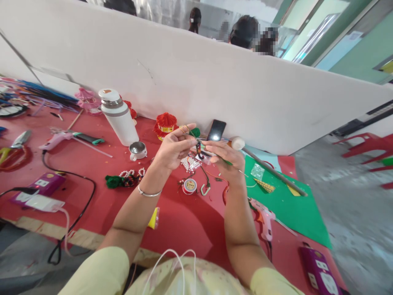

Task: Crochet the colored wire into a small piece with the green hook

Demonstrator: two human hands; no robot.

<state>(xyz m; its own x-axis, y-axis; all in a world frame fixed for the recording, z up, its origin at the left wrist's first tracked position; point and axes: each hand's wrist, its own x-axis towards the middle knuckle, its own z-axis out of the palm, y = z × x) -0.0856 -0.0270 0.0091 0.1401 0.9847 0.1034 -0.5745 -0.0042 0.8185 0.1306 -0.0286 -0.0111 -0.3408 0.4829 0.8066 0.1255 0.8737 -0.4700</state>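
Above the red table, my left hand (175, 148) pinches a small dark crochet piece (200, 152), with green and orange yarn (183, 128) running over its raised fingers. My right hand (229, 159) is closed around a thin crochet hook (227, 162) with a green grip; its metal end sticks out past the palm. Both sets of fingertips meet at the piece, and its details are too small to make out. Just below lie a small round spool (189, 186), white beads (189, 164) in a bag and a pale green hook-shaped piece (204, 189).
A white bottle (119, 116) and its metal cup (138, 150) stand left. A phone (216, 130) with its light on leans against the white partition (196, 82). Pink glue guns (265, 219) lie on both sides. A green sheet (294, 213) and a rod (276, 174) are at right.
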